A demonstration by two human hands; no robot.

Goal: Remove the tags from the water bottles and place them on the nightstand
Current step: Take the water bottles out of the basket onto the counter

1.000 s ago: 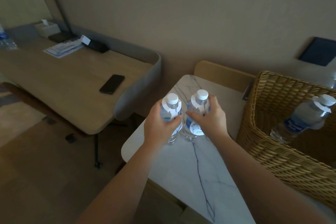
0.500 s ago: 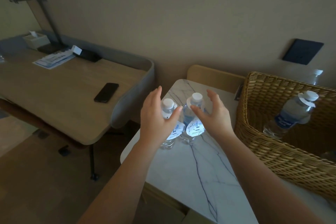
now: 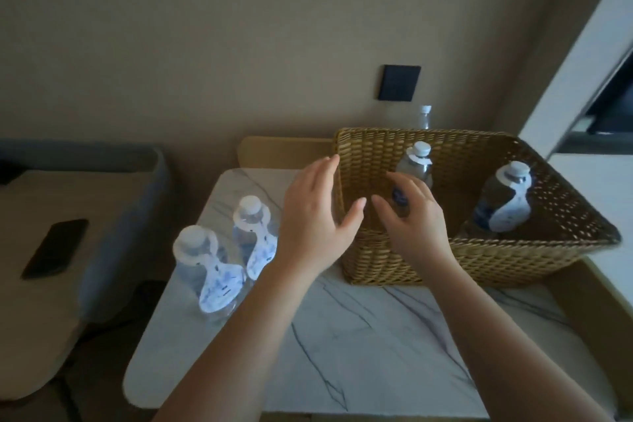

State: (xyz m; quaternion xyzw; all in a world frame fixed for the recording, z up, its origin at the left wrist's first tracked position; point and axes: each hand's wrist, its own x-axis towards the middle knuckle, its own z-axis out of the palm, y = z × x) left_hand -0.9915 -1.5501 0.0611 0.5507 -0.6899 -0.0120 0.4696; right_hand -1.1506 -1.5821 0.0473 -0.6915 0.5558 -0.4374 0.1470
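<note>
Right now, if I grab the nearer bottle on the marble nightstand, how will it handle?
The nearer bottle looks full and sealed, so probably heavy for its size. It is tall and narrow, so likely to tip if pushed. Its paper tag hangs loose and should flop.

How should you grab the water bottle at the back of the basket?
Probably from above, round the neck just under the white cap of the clear plastic water bottle. It stands upright inside the woven wicker basket, whose walls block its sides.
</note>
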